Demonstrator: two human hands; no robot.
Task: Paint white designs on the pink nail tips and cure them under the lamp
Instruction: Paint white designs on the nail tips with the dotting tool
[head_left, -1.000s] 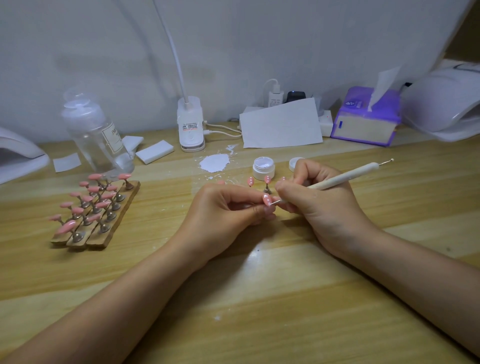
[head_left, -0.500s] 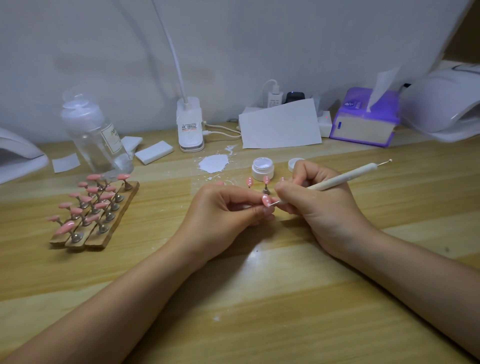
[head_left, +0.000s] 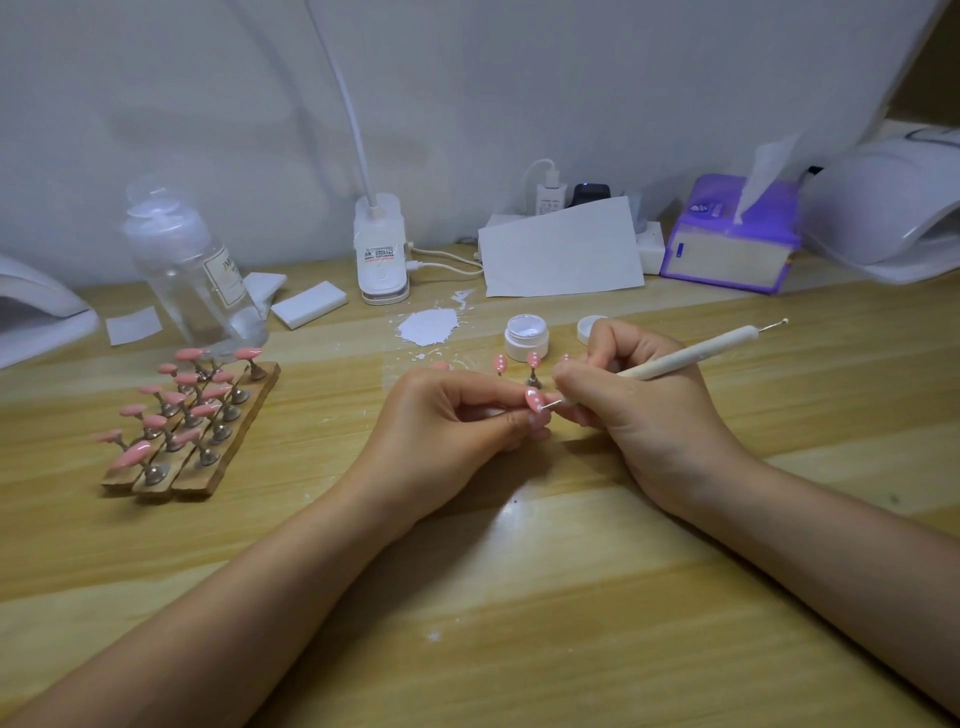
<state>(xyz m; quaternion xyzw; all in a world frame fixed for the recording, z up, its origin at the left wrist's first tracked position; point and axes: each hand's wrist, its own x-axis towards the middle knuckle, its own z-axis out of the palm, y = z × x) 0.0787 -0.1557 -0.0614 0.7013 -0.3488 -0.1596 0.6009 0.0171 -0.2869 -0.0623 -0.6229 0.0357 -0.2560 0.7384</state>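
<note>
Sitting between the two hands, the pink nail tip (head_left: 532, 399) faces up and toward the person, its long axis running roughly away from the body and tilted a little. It already carries small white dots. The left hand (head_left: 447, 426) pinches it from the left, fingers curled around what seems to be its stand, though the stand is hidden by the fingers. The right hand (head_left: 639, 410) comes in from the opposite side, curled around the dotting pen (head_left: 691, 356) in a writing hold. The pen's long axis slants from the far right down to the near left, so its fine metal point (head_left: 549, 406) meets the nail tip at the right edge, touching or almost touching; which of the two I cannot tell.

My judgement is that the next dab turns on this: the point must travel leftward along the pen's own line, across the nail's short axis, while the left hand keeps the nail tilted toward it.

Just beyond the grip stand more dotted nail tips (head_left: 534, 361) on stands, and behind them the open jar of white gel (head_left: 526, 336). Well off to the left of the left hand, the wooden rack (head_left: 228, 441) holds plain pink tips. The curing lamp (head_left: 893, 208) sits far right, beyond the pen's back end.
</note>
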